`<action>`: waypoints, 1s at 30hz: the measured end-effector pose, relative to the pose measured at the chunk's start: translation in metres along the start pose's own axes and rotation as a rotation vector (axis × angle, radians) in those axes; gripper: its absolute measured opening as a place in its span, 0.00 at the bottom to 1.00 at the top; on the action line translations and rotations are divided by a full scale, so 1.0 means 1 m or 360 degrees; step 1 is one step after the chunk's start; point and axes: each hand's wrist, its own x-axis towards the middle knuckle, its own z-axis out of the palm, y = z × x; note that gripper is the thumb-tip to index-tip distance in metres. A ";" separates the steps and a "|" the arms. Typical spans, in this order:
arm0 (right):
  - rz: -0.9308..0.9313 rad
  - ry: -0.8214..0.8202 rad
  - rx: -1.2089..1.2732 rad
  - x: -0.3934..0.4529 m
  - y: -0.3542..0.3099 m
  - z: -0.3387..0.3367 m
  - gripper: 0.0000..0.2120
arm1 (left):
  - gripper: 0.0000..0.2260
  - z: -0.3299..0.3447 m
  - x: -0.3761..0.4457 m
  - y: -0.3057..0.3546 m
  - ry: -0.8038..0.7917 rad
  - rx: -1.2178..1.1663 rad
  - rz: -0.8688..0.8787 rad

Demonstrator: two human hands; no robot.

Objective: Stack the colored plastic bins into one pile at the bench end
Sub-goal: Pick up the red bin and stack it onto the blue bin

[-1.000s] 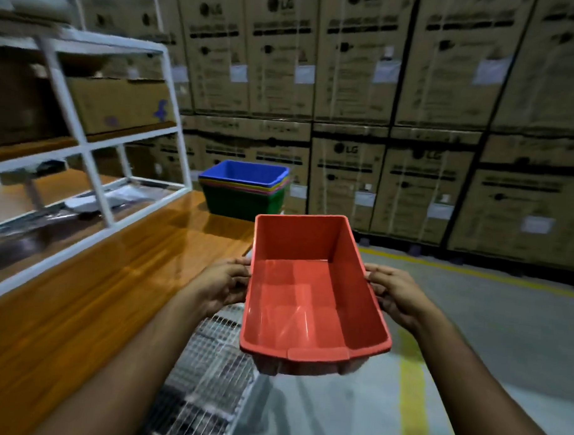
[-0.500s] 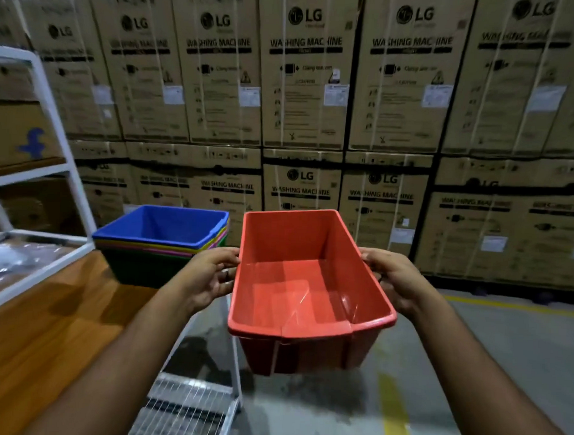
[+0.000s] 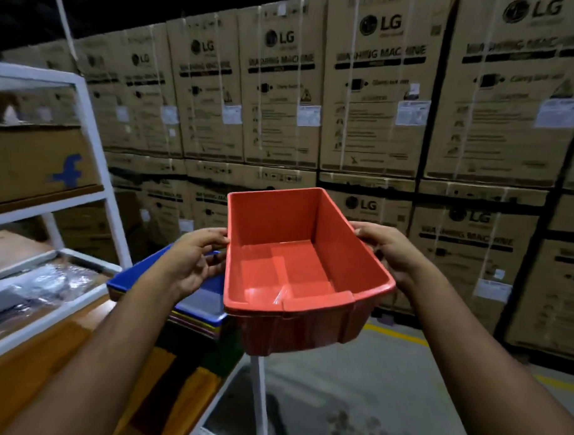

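Note:
I hold an empty red plastic bin [image 3: 293, 269] in the air in front of me, its open top facing up and slightly toward me. My left hand [image 3: 196, 259] grips its left rim and my right hand [image 3: 385, 250] grips its right rim. Below and to the left stands the pile of nested bins [image 3: 207, 312] at the end of the wooden bench [image 3: 63, 356]. A blue bin tops the pile, with thin colored rims under it and a dark green one at the base. My left forearm and the red bin hide much of the pile.
A white metal shelf frame [image 3: 90, 139] rises on the bench at left, with a cardboard box [image 3: 37, 163] on it and plastic-wrapped items [image 3: 42, 283] below. Stacked washing-machine cartons [image 3: 380, 106] wall off the back. Grey floor with a yellow line [image 3: 395, 333] lies to the right.
I have come closer to the bench end and raised the red bin. The pile now sits just under my left hand and the bin's left side.

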 end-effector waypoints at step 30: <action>0.0375 -0.1490 -0.0303 0.326 0.105 0.167 0.16 | 0.16 -0.064 0.059 -0.046 0.1555 -0.0110 0.0200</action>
